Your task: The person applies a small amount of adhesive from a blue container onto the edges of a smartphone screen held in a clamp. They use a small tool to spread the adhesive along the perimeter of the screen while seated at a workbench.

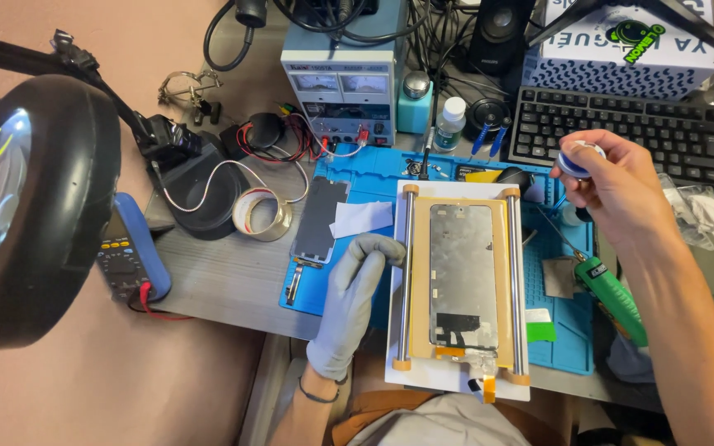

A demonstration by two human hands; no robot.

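Fingers [378, 248] of the gloved left hand [349, 301] are curled down over the left steel rail [407, 272] of a white heating plate [456, 381], gripping its edge. The right hand [617, 186], bare, is raised to the right of the plate and above it, its fingers closed around a small round blue-and-white spool [576, 158].

On the plate, between the two rails, lies a phone screen panel [463, 272], face down, on a tan pad [502, 347], with an orange flex tail [487, 386] hanging off its near end. The plate sits on a blue work mat [572, 347], which lies on the grey table [225, 281].

Left of the plate on the mat are a white slip of paper [361, 219] and a grey metal phone back plate [321, 220]. Farther left, a roll of clear tape [262, 215] rests on the table, and beyond it a blue multimeter [130, 248] and a big round magnifier lamp [30, 206]. Right of the plate a green-handled tool [613, 297] lies on the mat under the right forearm. Behind the plate stand a bench power supply [340, 87], a teal dispenser bottle [415, 103], a small white-capped bottle [450, 124] and, to the right, a black keyboard [630, 132].
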